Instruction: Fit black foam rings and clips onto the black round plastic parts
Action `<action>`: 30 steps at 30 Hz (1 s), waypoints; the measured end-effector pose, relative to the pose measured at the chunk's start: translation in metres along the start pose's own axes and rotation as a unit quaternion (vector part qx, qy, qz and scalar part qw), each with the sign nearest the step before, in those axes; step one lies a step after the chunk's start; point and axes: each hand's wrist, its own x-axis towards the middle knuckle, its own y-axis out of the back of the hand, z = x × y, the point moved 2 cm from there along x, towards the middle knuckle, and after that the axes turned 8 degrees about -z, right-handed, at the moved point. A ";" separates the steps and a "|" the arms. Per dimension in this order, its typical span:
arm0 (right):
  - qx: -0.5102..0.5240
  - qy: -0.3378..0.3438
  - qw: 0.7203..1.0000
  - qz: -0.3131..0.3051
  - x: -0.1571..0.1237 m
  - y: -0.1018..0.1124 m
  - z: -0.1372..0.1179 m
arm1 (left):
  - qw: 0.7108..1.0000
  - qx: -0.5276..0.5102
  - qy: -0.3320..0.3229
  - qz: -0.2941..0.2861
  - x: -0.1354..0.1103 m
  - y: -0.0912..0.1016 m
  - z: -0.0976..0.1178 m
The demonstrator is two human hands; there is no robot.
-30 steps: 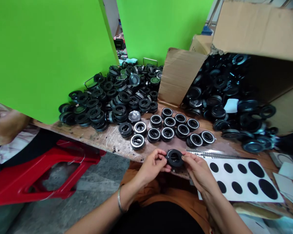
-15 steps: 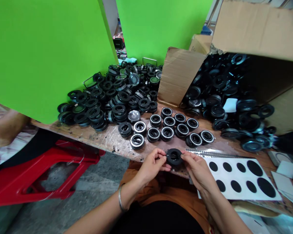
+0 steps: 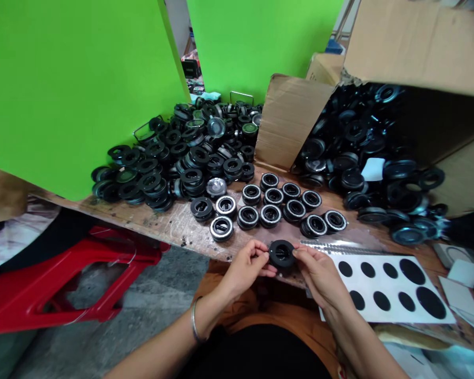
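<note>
Between both hands, just over the table's front edge, is a black ring-shaped part (image 3: 275, 260) with a wide centre opening. My left hand (image 3: 249, 264) pinches its left rim between thumb and fingers. On the opposite rim, my right hand (image 3: 319, 268) grips with the thumb on top; its other fingers are mostly hidden. Beyond the hands stand several similar round parts with silver-edged rims, one of them a silver-rimmed ring (image 3: 221, 228) and another a ring in a short stack (image 3: 316, 225). A plain black ring (image 3: 201, 208) lies at the left of this group.
A large heap of black round parts (image 3: 174, 138) covers the table's back left. An open cardboard box (image 3: 278, 123) spills more at right. A white sheet with black discs (image 3: 395, 287) lies right of my hands. A red stool (image 3: 71, 284) and a person's arm (image 3: 3, 197) are left.
My hands and the ring-shaped part stay almost still. At the far left, the other person's arm has shifted slightly left and up.
</note>
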 end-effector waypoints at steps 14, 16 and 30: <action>-0.028 0.015 0.999 0.023 0.001 0.003 0.004 | 1.000 -0.005 0.007 0.004 -0.001 -0.001 0.002; -0.030 0.016 0.999 0.028 0.001 0.003 0.005 | 1.000 -0.003 0.007 0.008 0.000 -0.001 0.002; -0.301 0.153 0.941 0.029 -0.003 0.003 -0.002 | 0.998 0.019 0.016 0.049 0.009 -0.008 0.006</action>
